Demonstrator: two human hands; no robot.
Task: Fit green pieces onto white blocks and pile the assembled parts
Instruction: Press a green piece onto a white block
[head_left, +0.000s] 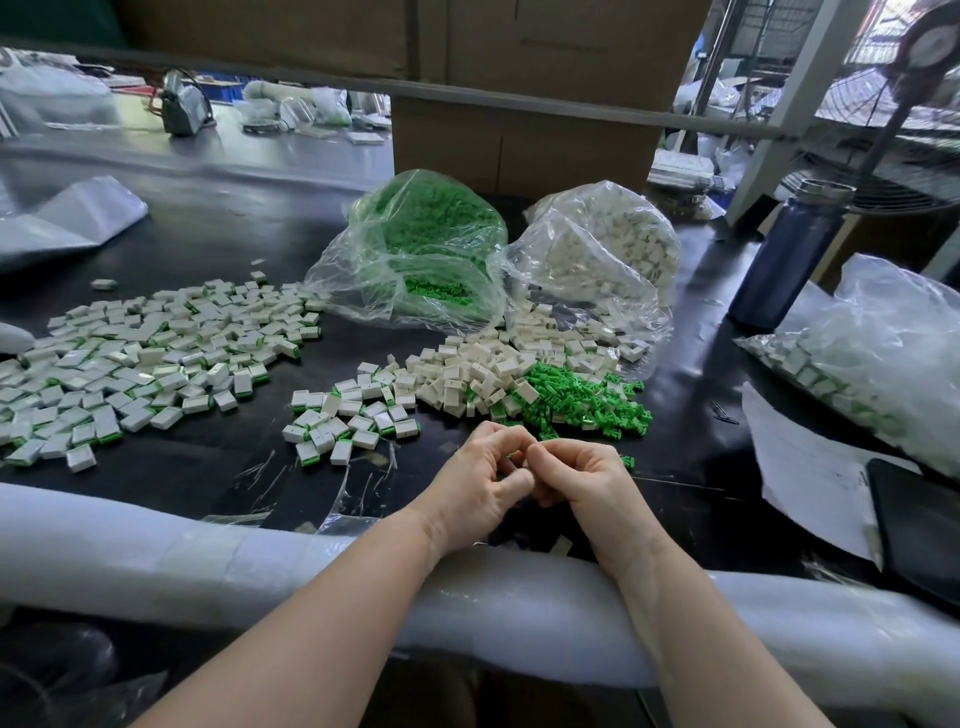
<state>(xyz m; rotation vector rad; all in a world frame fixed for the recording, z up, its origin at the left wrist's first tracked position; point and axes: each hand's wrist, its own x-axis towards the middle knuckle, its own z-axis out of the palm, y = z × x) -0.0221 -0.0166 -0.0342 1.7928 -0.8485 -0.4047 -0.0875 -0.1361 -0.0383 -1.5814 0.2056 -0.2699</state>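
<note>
A green piece (510, 457), barely visible, is pinched between left hand (485, 480) and right hand (574, 480) above the counter (197, 467); square seating should be confirmed before piling.

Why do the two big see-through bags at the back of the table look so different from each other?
The clear plastic bag of green pieces looks bright green; the clear plastic bag of white blocks beside it looks creamy white. The green bag's pieces are tiny; the white bag's blocks are chunkier. White blocks spill out of the white bag onto the black table; the green bag's pieces sit at its mouth. Both are crinkly, see-through and open toward the person.
</note>
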